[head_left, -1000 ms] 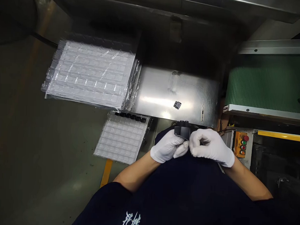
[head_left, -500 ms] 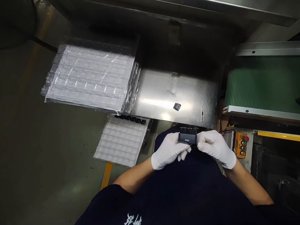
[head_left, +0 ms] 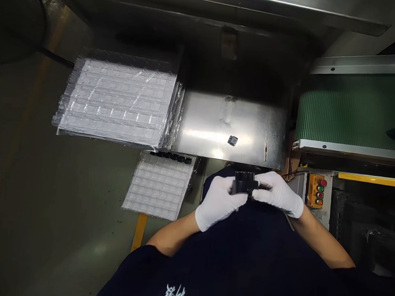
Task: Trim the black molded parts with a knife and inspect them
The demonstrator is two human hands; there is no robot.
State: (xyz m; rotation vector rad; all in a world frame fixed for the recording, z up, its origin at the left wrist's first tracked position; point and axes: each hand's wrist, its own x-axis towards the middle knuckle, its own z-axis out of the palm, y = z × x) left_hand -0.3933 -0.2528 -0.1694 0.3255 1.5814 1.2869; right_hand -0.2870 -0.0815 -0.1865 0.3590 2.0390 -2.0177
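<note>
Black part (head_left: pixel 244 183) between gloved hands (head_left: pixel 219 203) (head_left: pixel 278 194)

White is shown by the left glove (head_left: pixel 219 203) and right glove (head_left: pixel 278 194), black by the block (head_left: pixel 244 183) between them. A fine green ribbed pattern is seen on the belt (head_left: pixel 347 114), a clear grid on the tray (head_left: pixel 118 102), red and green buttons on the yellow box (head_left: pixel 312 191).
</note>
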